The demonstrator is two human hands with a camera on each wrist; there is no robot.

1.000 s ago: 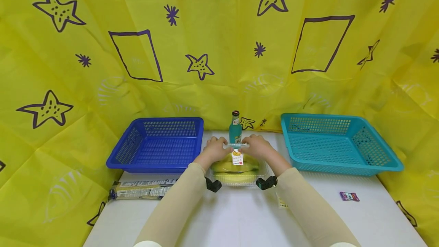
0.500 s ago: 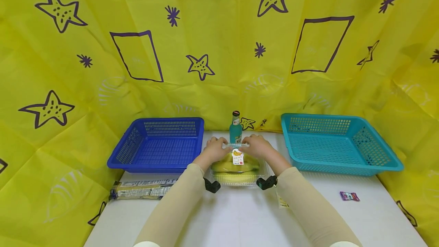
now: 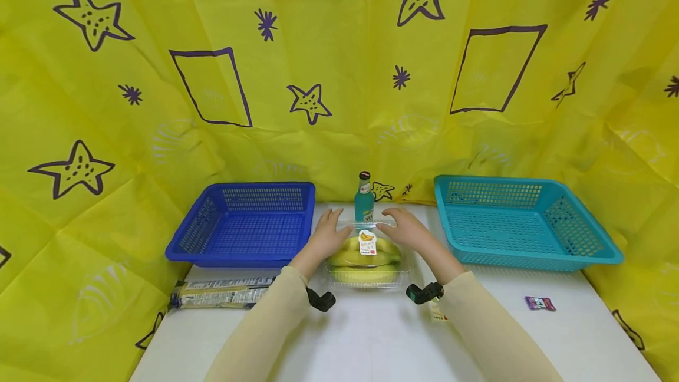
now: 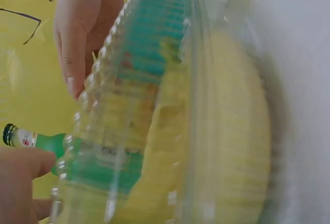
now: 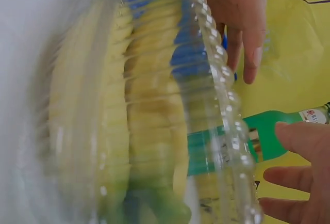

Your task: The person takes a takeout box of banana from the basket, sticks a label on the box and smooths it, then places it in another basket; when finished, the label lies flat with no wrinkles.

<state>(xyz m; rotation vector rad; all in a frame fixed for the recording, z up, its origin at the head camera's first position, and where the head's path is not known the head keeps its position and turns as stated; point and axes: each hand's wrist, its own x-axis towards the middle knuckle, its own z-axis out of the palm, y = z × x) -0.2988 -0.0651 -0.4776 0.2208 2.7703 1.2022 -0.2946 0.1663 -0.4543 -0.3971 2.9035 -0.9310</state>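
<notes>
A clear plastic clamshell box (image 3: 406, 276) with bananas (image 3: 366, 259) inside stands at the middle of the table, a banana label (image 3: 367, 243) on its lid. My left hand (image 3: 328, 236) is beside the lid's left back corner, its fingers spread and loosely bent. On the other side, my right hand (image 3: 405, 230) has its fingers apart near the lid's right back corner. Both wrist views show the ridged lid edge with the fingers off it. Just behind the box stands a turquoise bottle (image 3: 364, 200) with a dark cap.
A blue basket (image 3: 239, 257) stands at the back left, and a teal basket (image 3: 520, 257) at the back right. Long foil packets (image 3: 223, 295) lie before the blue basket. A small purple candy packet (image 3: 540, 303) lies at right. A yellow-printed card (image 3: 437, 312) is partly under the right arm.
Both hands have let go of the lid's back edge and drawn apart, left hand leftward and right hand rightward. The box stays in place.
</notes>
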